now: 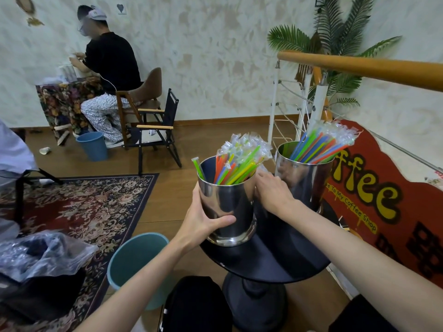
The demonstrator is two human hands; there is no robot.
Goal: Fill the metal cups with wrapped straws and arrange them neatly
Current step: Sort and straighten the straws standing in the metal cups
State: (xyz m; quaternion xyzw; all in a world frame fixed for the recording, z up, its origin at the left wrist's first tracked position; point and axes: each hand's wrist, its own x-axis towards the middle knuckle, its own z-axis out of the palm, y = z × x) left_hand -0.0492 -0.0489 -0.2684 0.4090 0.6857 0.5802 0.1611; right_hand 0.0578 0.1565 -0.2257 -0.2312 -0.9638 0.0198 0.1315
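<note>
Two metal cups stand on the round black table [263, 264] at lower centre of the frame. I see the left hand [203, 221] gripping the near cup [227, 207], thumb curled across its front wall, fingers wrapped behind. The right hand [271, 190] lies between the cups, against the near cup's right side; its fingertips are hidden, so I cannot tell their state. Wrapped straws [237, 161] lean right in this cup. Beyond it, the far cup [302, 173] holds a second bundle [321, 144]. A teal bin [134, 259] stands lower left; a seated person [107, 75] occupies upper left.
</note>
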